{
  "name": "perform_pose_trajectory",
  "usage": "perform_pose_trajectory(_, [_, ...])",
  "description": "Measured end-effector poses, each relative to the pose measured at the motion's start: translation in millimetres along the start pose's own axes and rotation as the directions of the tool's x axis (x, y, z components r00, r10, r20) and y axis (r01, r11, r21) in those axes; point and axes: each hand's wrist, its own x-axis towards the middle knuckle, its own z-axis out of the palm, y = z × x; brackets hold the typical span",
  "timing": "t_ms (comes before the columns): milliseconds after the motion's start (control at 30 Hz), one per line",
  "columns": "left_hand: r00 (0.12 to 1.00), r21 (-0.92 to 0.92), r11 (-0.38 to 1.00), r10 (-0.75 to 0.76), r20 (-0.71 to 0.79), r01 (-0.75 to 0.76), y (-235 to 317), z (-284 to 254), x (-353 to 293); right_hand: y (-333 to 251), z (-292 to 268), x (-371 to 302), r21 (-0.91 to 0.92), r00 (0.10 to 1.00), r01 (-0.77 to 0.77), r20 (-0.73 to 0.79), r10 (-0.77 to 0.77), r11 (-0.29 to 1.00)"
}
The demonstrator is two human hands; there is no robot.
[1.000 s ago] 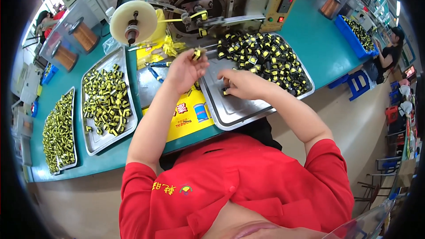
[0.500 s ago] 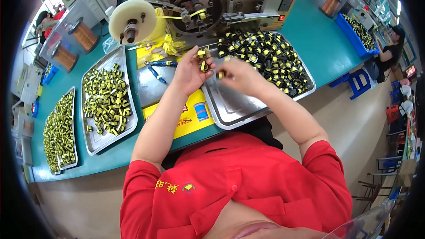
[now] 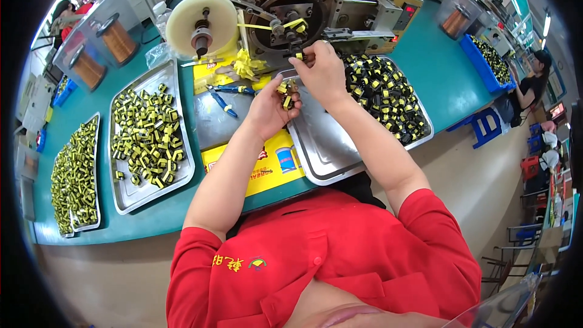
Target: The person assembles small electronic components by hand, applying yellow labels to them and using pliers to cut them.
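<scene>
My left hand (image 3: 270, 109), palm up and fingers curled, holds a few small transformers (image 3: 286, 102) with yellow tape and dark cores. Farther forward, my right hand (image 3: 325, 76) pinches one black-and-yellow transformer (image 3: 299, 56) between thumb and fingers. That piece is close below the spindle (image 3: 294, 37) of a taping machine (image 3: 359, 9); whether they touch I cannot tell. Yellow tape (image 3: 258, 27) runs to the spindle from a large whitish roll (image 3: 182, 27). Under my right forearm lies a metal tray (image 3: 322, 155), heaped on its right side with black-and-yellow transformers (image 3: 385, 94).
Two metal trays (image 3: 124, 197) (image 3: 92, 226) of yellow transformers stand at left. Blue-handled pliers (image 3: 225, 106), tweezers (image 3: 203, 62) and crumpled yellow tape (image 3: 246, 65) lie by my left hand. Copper wire spools (image 3: 116, 42) stand behind. A co-worker (image 3: 534, 79) sits far right beside a blue bin (image 3: 486, 64).
My right hand has moved forward from beside my left hand to the machine's spindle, carrying a transformer. My left hand still holds its pieces. The view has shifted slightly.
</scene>
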Motion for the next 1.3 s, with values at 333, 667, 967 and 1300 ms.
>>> perform_pose_trajectory(333, [1.0, 0.023, 0.999, 0.027, -0.016, -0.026, -1.4, 4.9, 1.7, 6.0, 19.6, 7.0, 0.163, 0.989, -0.064, -0.118, 0.084, 0.984])
perform_pose_trajectory(667, [0.999, -0.026, 0.998, 0.049, -0.011, -0.049, 0.5, 1.3, 0.2, 23.9, -56.8, -36.3, -0.496, 0.873, 0.378, 0.472, -0.122, 0.782])
perform_pose_trajectory(967, [0.992, -0.038, 0.997, 0.058, -0.11, -0.062, 3.8, -3.5, 10.3, 15.3, -67.9, -99.4, 0.073, 0.782, 0.256, 0.571, -0.251, 0.964])
perform_pose_trajectory(1300, [0.991, -0.287, 0.956, 0.088, 0.1, -0.055, 18.8, 26.5, 46.6, 16.5, -79.6, -100.8, -0.042, 0.759, 0.218, 0.636, -0.142, 0.975])
